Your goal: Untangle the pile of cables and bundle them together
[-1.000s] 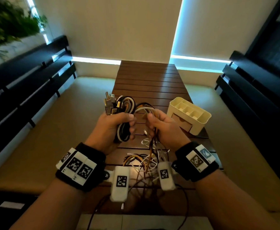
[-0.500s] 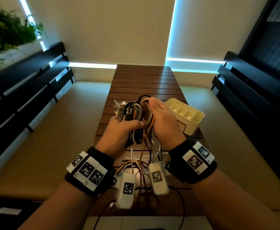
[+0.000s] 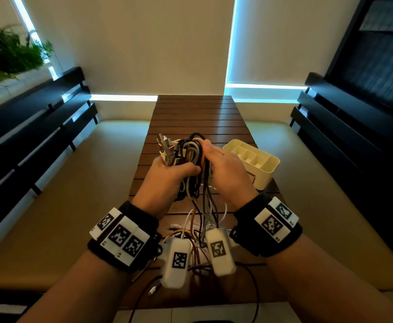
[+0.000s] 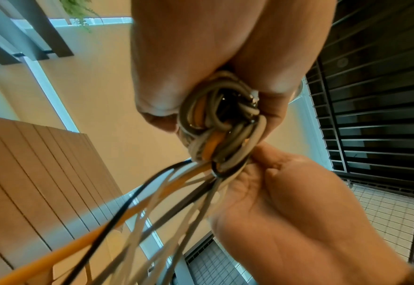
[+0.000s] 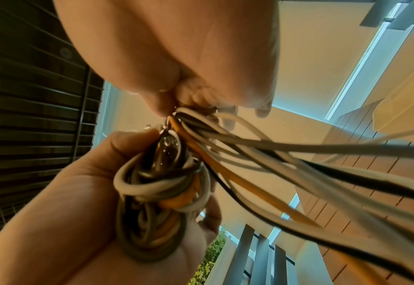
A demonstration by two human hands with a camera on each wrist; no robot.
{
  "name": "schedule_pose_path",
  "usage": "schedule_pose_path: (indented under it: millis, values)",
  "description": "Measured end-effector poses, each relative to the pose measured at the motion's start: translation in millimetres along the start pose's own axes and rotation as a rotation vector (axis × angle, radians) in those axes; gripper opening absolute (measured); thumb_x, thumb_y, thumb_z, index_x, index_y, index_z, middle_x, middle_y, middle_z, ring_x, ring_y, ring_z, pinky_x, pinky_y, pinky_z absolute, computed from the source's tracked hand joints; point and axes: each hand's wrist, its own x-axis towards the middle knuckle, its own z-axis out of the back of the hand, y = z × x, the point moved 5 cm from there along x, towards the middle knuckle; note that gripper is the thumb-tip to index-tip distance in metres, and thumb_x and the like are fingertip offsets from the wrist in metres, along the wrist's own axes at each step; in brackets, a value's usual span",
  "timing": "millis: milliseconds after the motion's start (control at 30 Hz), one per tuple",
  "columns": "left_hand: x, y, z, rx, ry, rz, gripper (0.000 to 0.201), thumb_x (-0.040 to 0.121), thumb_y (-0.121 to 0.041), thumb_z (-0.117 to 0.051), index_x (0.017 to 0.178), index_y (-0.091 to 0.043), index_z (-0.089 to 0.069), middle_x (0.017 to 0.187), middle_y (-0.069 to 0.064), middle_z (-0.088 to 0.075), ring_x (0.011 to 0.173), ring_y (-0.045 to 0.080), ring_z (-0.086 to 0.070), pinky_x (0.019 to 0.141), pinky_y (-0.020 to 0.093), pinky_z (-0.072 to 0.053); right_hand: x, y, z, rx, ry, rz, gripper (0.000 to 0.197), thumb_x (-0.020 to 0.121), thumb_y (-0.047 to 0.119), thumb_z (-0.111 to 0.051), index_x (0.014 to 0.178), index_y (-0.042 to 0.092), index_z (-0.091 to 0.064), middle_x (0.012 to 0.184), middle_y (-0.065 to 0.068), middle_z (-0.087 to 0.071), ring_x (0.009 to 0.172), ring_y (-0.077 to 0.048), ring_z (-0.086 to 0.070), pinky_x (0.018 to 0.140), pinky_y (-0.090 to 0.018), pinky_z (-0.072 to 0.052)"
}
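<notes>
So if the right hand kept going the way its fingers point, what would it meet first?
Probably nothing new: the right hand already grips the cables, so it would push them further into the coil; past that, bare table, though depth is unclear.

At frame centre, above the table, the left hand and right hand meet around the cable bundle. Loose cables hang below toward the frame's bottom. The organizer box sits right of the hands.

Head view from above and behind; two wrist views close in from below.

The head camera looks forward and down along both forearms to the slatted table. Each wrist camera faces up along its palm, very near, both sharing the coiled cables at frame centre.
</notes>
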Motion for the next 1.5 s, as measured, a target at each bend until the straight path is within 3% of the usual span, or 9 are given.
schedule_pose_path:
  millis: [167, 333, 533, 733, 800, 867, 967, 1067, 1500]
  values:
    - [4.5, 0.2, 0.9, -0.115, 0.025, 0.035, 0.027, 0.087, 0.005, -0.058, 0.106, -0.011, -0.069, 0.098, 0.017, -0.073, 0.087, 0.034, -0.071, 0.069, 0.042, -0.059, 3.1, 2.7, -7.5, -0.010, 0.047, 0.007, 0.050, 0.099, 0.055, -0.040, 0.134, 0.026, -0.061, 0.142, -0.001, -0.057, 0.136, -0.016, -0.046, 0.113, -0.046, -0.039]
    - [8.8, 4.3, 2.8, -0.184, 0.062, 0.077, 0.042, 0.077, -0.002, -0.061, 0.119, 0.001, -0.061, 0.101, 0.025, -0.066, 0.086, 0.038, -0.067, 0.070, 0.045, -0.059, 5.1, 9.8, -11.6, -0.080, 0.121, 0.046, 0.042, 0.105, 0.045, -0.035, 0.131, 0.028, -0.062, 0.134, 0.005, -0.061, 0.123, -0.012, -0.056, 0.093, -0.021, -0.052]
    - [10.8, 0.1, 6.1, -0.149, 0.088, 0.060, 0.031, 0.072, -0.002, -0.062, 0.103, 0.001, -0.066, 0.083, 0.019, -0.066, 0.071, 0.031, -0.067, 0.063, 0.039, -0.058, 12.9, 3.7, -20.6, -0.177, 0.176, 0.082, 0.043, 0.101, 0.056, -0.032, 0.123, 0.037, -0.064, 0.141, 0.002, -0.056, 0.131, -0.017, -0.051, 0.108, -0.047, -0.044]
    - [12.1, -8.7, 4.2, -0.218, 0.124, -0.014, 0.024, 0.081, 0.002, -0.062, 0.104, 0.004, -0.066, 0.085, 0.018, -0.067, 0.078, 0.030, -0.068, 0.066, 0.038, -0.058, -2.1, -1.8, -27.3, 0.172, 0.344, 0.106, 0.065, 0.094, 0.045, -0.042, 0.154, 0.030, -0.020, 0.128, 0.019, -0.055, 0.112, 0.016, -0.055, 0.090, -0.011, -0.048]
    - [14.3, -9.9, 10.2, -0.251, 0.078, 0.002, 0.022, 0.076, -0.004, -0.066, 0.098, 0.002, -0.065, 0.078, 0.016, -0.063, 0.072, 0.028, -0.064, 0.068, 0.039, -0.055, -6.0, -12.8, -30.1, 0.152, 0.438, 0.095, 0.093, 0.086, 0.033, -0.066, 0.156, 0.036, -0.005, 0.138, 0.010, -0.052, 0.122, 0.001, -0.055, 0.096, -0.026, -0.053]
    - [17.2, -11.5, 15.7, -0.313, 0.044, 0.024, 0.018, 0.073, -0.009, -0.069, 0.089, -0.003, -0.065, 0.077, 0.012, -0.059, 0.069, 0.024, -0.061, 0.070, 0.038, -0.053, -10.5, -22.6, -33.9, -0.003, 0.480, 0.087, 0.077, 0.083, 0.013, -0.076, 0.146, 0.027, -0.035, 0.125, -0.002, -0.063, 0.110, -0.015, -0.065, 0.093, -0.041, -0.057]
    - [18.1, -18.2, 14.7, -0.364, 0.055, 0.027, 0.011, 0.073, -0.013, -0.069, 0.081, -0.007, -0.065, 0.077, 0.008, -0.058, 0.068, 0.019, -0.059, 0.070, 0.036, -0.049, -6.4, -20.9, -28.1, -0.281, 0.367, 0.152, 0.016, 0.090, 0.012, -0.066, 0.098, 0.025, -0.062, 0.078, 0.002, -0.065, 0.068, -0.004, -0.063, 0.067, -0.024, -0.054]
    - [20.5, -33.3, 14.6, -0.432, 0.068, -0.018, 0.014, 0.078, -0.010, -0.065, 0.091, -0.006, -0.061, 0.076, 0.006, -0.055, 0.069, 0.018, -0.057, 0.075, 0.037, -0.047, 10.7, -6.1, -14.0, -0.420, 0.284, 0.245, 0.013, 0.093, 0.022, -0.065, 0.088, 0.033, -0.060, 0.072, 0.009, -0.061, 0.060, 0.004, -0.056, 0.057, -0.008, -0.043]
    - [13.8, -15.9, 21.8, -0.472, -0.063, -0.019, 0.005, 0.085, -0.004, -0.058, 0.082, -0.007, -0.060, 0.070, 0.004, -0.055, 0.064, 0.016, -0.056, 0.076, 0.034, -0.050, 43.4, -51.3, 9.6, -1.009, -0.114, 0.511, 0.016, 0.085, 0.034, -0.069, 0.094, 0.022, -0.063, 0.088, 0.005, -0.060, 0.084, -0.018, -0.053, 0.077, -0.035, -0.043]
